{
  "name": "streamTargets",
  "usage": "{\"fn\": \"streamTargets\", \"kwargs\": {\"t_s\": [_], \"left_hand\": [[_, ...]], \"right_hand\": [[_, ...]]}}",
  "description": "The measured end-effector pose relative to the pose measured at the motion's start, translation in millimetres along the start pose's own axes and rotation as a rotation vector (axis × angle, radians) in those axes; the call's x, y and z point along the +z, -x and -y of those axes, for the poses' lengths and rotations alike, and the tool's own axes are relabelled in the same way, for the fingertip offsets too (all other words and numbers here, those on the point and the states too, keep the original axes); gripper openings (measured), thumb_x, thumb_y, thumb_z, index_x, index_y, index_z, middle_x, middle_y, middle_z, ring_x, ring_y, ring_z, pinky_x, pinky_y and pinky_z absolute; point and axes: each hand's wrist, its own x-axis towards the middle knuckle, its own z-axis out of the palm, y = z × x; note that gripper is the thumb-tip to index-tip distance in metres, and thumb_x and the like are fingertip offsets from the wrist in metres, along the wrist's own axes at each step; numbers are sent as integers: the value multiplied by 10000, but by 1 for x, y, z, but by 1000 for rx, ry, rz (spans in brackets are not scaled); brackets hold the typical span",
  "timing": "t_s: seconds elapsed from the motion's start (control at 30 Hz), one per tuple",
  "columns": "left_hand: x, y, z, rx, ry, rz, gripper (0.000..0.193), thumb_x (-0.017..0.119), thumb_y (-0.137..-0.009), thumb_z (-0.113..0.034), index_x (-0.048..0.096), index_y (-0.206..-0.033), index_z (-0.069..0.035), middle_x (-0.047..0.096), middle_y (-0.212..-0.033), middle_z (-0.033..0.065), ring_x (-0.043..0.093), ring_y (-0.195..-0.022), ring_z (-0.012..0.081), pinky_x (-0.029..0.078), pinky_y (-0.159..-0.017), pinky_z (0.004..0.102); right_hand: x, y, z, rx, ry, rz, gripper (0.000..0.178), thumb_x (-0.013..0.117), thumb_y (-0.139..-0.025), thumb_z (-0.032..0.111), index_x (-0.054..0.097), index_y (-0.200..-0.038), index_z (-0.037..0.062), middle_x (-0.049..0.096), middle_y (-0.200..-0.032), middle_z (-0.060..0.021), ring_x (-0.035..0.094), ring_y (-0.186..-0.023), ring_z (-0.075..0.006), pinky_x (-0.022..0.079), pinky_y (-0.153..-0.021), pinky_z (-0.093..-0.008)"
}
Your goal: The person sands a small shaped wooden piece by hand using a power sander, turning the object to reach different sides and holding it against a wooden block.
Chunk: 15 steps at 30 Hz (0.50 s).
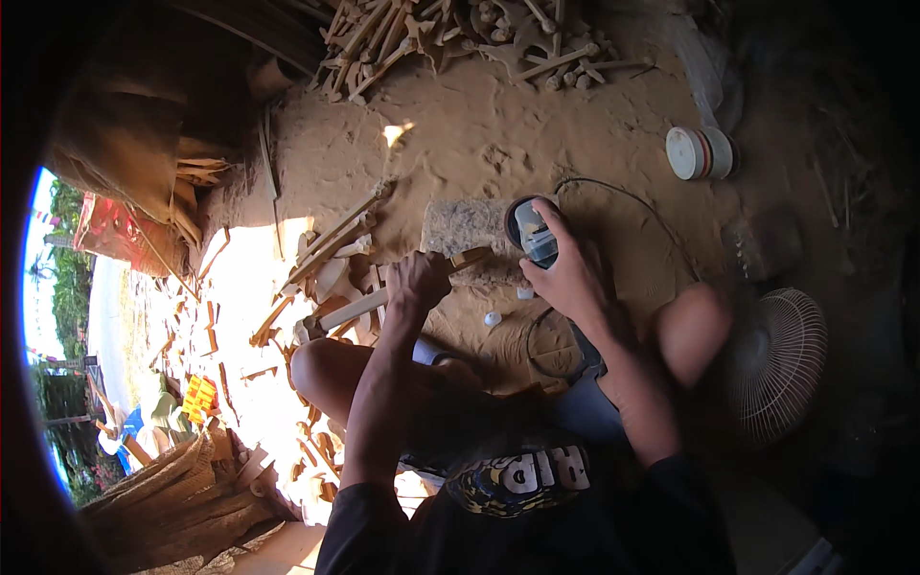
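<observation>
My left hand (419, 281) is wrapped round a long, pale, bone-like piece (355, 311) with a knobbed end near my left knee; its other end points toward the middle. With my right hand (578, 278) I grip a power grinder (535, 233), grey-blue with a dark round disc at its far left side. The disc is beside a flat, worn block (460, 225) on the dusty ground. The tip of the held piece is close to the grinder but appears apart from it. Part of the grinder is hidden under my right hand.
Similar long pieces lie in a pile (331, 273) at left and a larger heap (460, 38) at the far side. A cord (652, 211) curves rightward. A white tub (702, 153), a fan (776, 364) and a small white cap (493, 318) are around me.
</observation>
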Motion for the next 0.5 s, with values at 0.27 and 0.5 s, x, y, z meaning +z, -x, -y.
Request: {"fn": "streamTargets", "kwargs": {"t_s": [0.27,0.5], "left_hand": [[-12,-44,51,-232,706,-324,408,720,-910,-309,759,-965,94,750,-858,331,786,-888,472,585,-722,545],[39,-16,-37,-144,1296,-163,245,833,-932,-152,651,-800,-53,622,-634,6,610,-515,124,472,-477,308]], "right_hand": [[-54,-28,8,118,-212,-274,834,853,-869,125,483,-1616,91,684,-1445,-183,689,-1299,-278,543,-1098,-399],[-74,-24,-2,122,-145,-298,835,870,-868,167,491,-1609,101,686,-1449,-179,695,-1300,-279,551,-1088,-405]]}}
